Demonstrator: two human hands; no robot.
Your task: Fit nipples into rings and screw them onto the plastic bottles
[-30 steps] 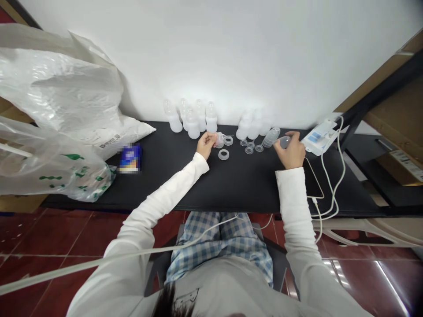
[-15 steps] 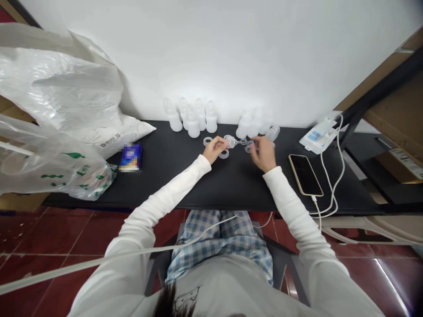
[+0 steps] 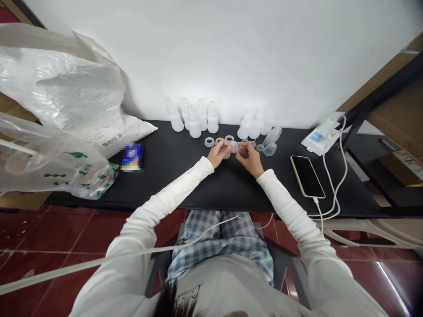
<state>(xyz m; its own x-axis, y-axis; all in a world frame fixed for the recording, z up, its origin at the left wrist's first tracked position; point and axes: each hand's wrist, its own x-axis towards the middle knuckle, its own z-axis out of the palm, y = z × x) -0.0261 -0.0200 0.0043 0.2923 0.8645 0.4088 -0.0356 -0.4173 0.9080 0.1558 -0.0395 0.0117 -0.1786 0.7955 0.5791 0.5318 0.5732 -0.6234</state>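
My left hand (image 3: 218,154) pinches a small translucent bottle collar (image 3: 233,146) from the left. My right hand (image 3: 250,159) closes its fingertips on the right side of the same piece, just above the table. Whether a teat sits inside the collar is too small to make out. Loose translucent rings, one of them a collar ring (image 3: 209,141), lie beyond my left hand. Small clear teats (image 3: 260,147) rest to the right of my right hand, near a clear cap (image 3: 270,149) and a clear dome-ended piece (image 3: 274,134) lying on its side.
Several capped white baby bottles (image 3: 194,128) stand by the wall, with more white bottles (image 3: 245,127) to their right. A phone (image 3: 307,177) on a cable and a white power strip (image 3: 320,137) lie right. Plastic bags (image 3: 76,145) and a blue pack (image 3: 132,156) occupy the left of the black table (image 3: 185,185).
My right hand has moved left from the small clear parts to the collar in my left hand. My left hand has shifted slightly right. The clear cap and dome-ended piece are now uncovered.
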